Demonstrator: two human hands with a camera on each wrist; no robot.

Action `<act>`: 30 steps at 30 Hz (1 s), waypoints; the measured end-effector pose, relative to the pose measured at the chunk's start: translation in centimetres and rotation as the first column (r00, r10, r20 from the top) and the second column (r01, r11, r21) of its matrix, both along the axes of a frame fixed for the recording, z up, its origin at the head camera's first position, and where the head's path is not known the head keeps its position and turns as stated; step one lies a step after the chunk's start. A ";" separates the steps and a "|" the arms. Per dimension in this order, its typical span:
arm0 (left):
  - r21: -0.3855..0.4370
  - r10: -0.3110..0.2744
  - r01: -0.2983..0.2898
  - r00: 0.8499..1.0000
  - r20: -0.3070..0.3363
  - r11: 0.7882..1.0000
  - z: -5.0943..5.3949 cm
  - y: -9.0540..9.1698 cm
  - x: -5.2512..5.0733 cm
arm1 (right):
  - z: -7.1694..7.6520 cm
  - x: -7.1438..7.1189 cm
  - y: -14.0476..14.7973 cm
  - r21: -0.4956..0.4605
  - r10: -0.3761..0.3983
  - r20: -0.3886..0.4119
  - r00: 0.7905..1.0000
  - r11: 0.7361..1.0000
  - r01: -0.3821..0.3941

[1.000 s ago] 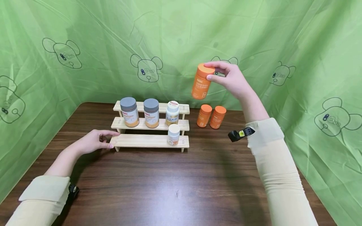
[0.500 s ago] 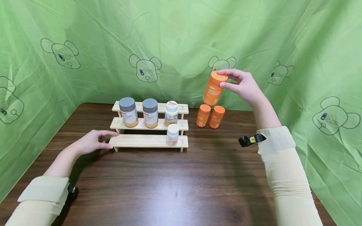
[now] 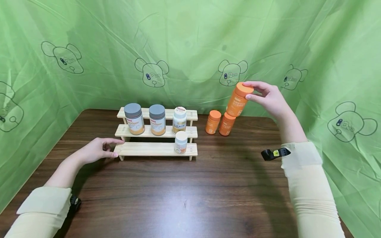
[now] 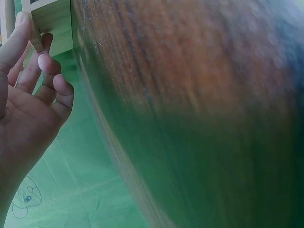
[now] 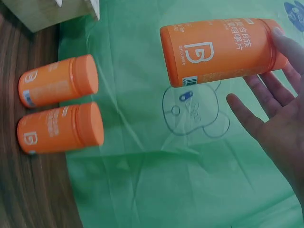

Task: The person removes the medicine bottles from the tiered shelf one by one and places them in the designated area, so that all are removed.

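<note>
My right hand [image 3: 269,97] holds an orange pill bottle [image 3: 237,101] by its cap, up in the air and slightly tilted. In the right wrist view this bottle [image 5: 216,51] hangs clear of the table, its cap between thumb and fingers. Below it two more orange bottles, one left [image 3: 213,122] and one right [image 3: 227,124], stand side by side on the table. My left hand [image 3: 96,151] pinches the left end of a three-step wooden rack [image 3: 146,149]. In the left wrist view thumb and fingers [image 4: 47,64] lie on either side of the shelf's end.
On the rack's middle step stand two grey-capped jars, one left [image 3: 134,119] and one right [image 3: 157,120], and a white bottle [image 3: 180,119]. A smaller white bottle [image 3: 181,142] is on the front step. Green cloth [image 3: 190,49] hangs behind the dark wooden table [image 3: 166,191].
My right hand has carried the orange bottle to the right and downward, from above the left standing bottle to over the right one. The left hand keeps its place on the rack.
</note>
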State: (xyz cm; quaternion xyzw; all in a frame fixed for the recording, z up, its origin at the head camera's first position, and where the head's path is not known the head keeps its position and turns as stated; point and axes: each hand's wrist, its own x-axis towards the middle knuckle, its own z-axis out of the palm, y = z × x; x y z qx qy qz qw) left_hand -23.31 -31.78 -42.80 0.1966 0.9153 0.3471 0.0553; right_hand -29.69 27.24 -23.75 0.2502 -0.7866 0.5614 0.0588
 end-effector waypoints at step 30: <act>-0.015 0.005 -0.005 1.000 0.015 1.000 0.2 0.1 0.1 | -7.4 -0.5 6.8 0.136 -0.283 -0.002 0.959 0.950 0.280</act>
